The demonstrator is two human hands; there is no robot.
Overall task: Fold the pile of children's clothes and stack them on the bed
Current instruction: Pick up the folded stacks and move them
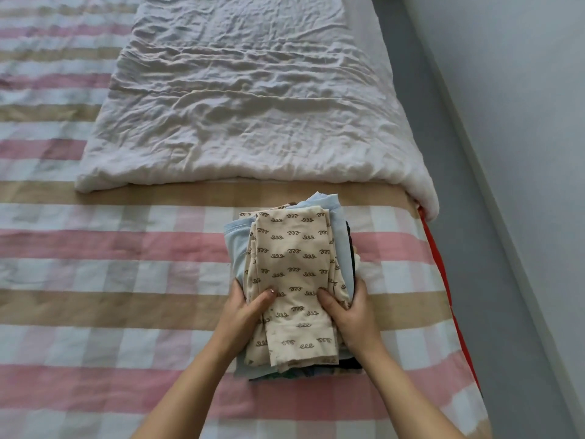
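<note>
Head view: two hands grip a stack of folded children's clothes (291, 353) on a bed.

The stack lies on the pink, beige and white checked bed cover (110, 280), near the right edge of the bed and just in front of a crumpled white folded quilt (240, 106). Uppermost is a cream fabric garment with a brown squiggle print (294, 258). Beneath it a pale blue garment (235, 248) shows at the left and far sides, and dark garments (348, 364) show at the near right corner. The left hand (245, 307) clasps the left side of the stack, thumb pressed on the cream garment and fingers curled against the side. The right hand (351, 312) clasps the right side likewise, thumb on top and fingers wrapped round the edge. A red strip (440, 264) runs along the right edge of the bed, beside a grey floor (474, 217).
</note>
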